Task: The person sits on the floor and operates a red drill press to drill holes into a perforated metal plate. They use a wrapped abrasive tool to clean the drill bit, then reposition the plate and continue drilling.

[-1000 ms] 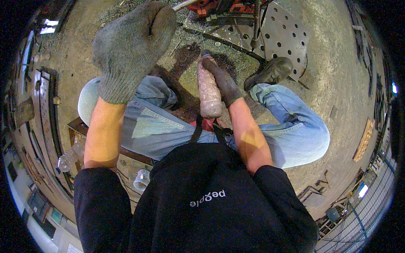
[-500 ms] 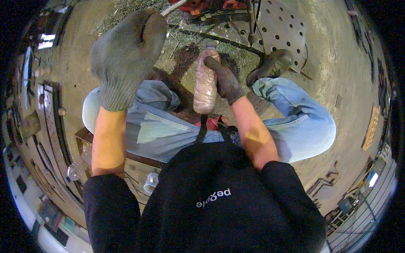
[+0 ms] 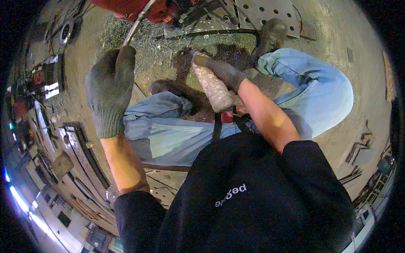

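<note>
My right hand [image 3: 228, 76], in a dark work glove, is closed around a clear plastic bottle [image 3: 216, 93] with brownish contents. The bottle slants between my knees, its capped neck pointing away and to the left, with fingers covering part of its upper end. My left hand [image 3: 109, 90], in a grey knit glove, is raised on the left and closed around the near end of a metal lever [image 3: 139, 22]. The lever runs up toward a red machine [image 3: 158, 12] at the top; the fingers' undersides are hidden.
A perforated metal plate [image 3: 270, 14] lies beyond my right boot [image 3: 272, 36]. Metal shavings [image 3: 114, 38] cover the ground below the machine. Long metal pieces [image 3: 84, 152] line the left side, and bent rods [image 3: 358, 147] lie at the right.
The bottle has gone from nearly upright in the picture to slanting, its neck tipping left. My left hand has come nearer with the lever end. The view has shifted, showing more red machine.
</note>
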A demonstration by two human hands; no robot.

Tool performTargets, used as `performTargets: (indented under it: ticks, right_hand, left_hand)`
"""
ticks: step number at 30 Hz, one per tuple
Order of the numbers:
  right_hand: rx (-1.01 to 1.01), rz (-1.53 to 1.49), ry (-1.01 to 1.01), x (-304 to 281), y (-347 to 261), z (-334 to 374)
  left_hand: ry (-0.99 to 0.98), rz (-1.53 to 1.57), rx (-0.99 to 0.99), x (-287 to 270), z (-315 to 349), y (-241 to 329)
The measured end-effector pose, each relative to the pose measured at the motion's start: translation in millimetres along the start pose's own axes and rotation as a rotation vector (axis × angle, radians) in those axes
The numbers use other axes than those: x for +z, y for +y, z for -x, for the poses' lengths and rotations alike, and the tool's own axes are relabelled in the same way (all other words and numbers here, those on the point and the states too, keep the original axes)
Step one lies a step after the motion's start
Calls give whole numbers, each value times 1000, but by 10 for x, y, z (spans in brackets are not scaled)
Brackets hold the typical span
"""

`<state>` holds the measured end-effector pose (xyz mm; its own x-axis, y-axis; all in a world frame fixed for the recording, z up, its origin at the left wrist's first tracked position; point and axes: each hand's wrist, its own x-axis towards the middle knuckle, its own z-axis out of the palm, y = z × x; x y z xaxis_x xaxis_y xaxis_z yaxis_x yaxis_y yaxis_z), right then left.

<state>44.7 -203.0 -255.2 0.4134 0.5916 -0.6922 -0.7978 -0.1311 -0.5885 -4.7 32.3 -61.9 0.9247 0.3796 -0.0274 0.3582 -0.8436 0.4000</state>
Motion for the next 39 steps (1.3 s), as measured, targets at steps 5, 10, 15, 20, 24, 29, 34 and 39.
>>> performTargets:
  ticks: [5,10,15,20,24,29,34,39]
  right_hand:
    - [3,25,-11,-22,4,16]
    - [24,138,90,-3,-38,26]
    - [-63,196,58,-97,32,-74]
    - [-47,212,92,-142,120,-195]
    - [-9,258,112,-196,180,-278]
    - [-132,152,16,-213,309,-369]
    - [-129,224,7,-93,158,-164]
    - [-73,267,-14,-33,84,-112]
  left_hand:
    - [-212,221,-183,-99,-13,155]
    - [-233,188,-249,-124,-23,188]
    - [-199,197,-258,-141,26,268]
    - [-162,198,-267,-119,39,272]
    - [-163,229,-281,-107,42,260]
    - [-160,231,-276,-95,34,269]
    - [-156,257,-280,-80,25,183]
    - [-157,248,-298,-98,44,220]
